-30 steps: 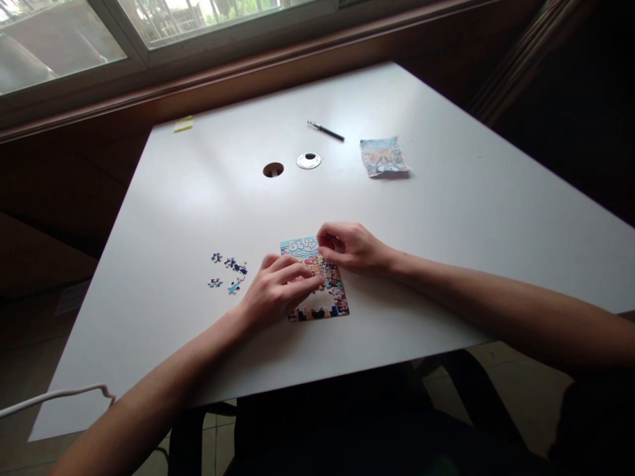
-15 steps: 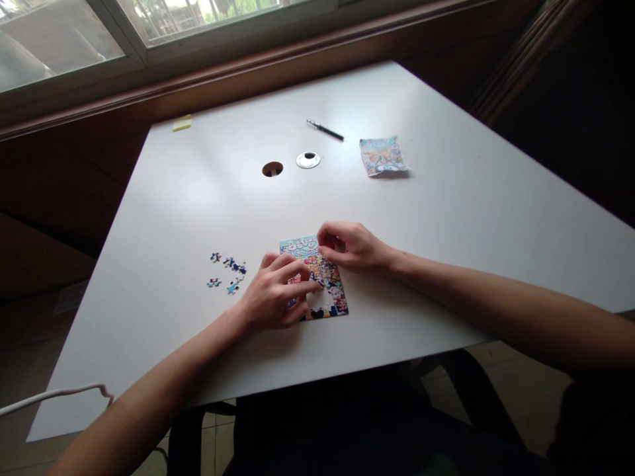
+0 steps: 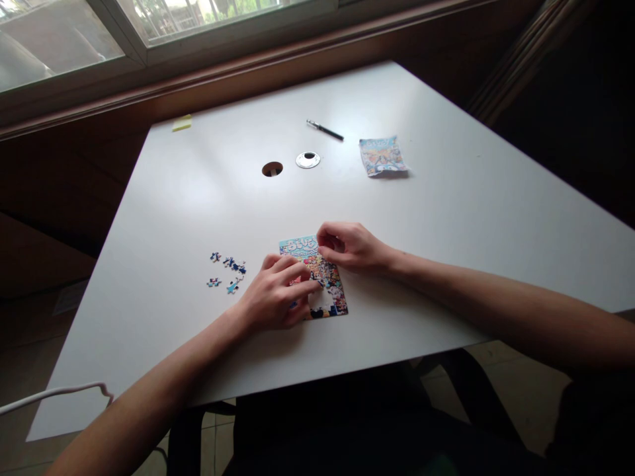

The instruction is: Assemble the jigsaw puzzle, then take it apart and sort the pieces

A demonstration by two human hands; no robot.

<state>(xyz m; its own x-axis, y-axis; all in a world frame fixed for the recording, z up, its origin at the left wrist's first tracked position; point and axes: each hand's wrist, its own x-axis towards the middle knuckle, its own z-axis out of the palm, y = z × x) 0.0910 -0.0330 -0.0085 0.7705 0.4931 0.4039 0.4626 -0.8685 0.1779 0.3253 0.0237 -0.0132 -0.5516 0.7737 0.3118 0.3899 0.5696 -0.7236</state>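
A small colourful jigsaw puzzle (image 3: 299,246), partly assembled with a white gap near its bottom edge, lies on the white table (image 3: 446,218) near the front. My left hand (image 3: 275,296) rests on the puzzle's left half, fingers drawn together in a pinch at its middle; what they hold is hidden. My right hand (image 3: 350,246) is curled, fingertips pressing the puzzle's upper right edge. Several loose puzzle pieces (image 3: 228,271) lie just left of my left hand.
Farther back lie a black pen (image 3: 325,130), a printed puzzle packet (image 3: 381,156), a round cable hole (image 3: 272,169) with its silver cap (image 3: 308,159) beside it, and a yellow sticky note (image 3: 182,123). A white cable (image 3: 54,395) hangs at the front left. A window runs behind.
My left hand has shifted slightly down and back on the puzzle, its fingertips still at the middle. My right hand has stayed in place.
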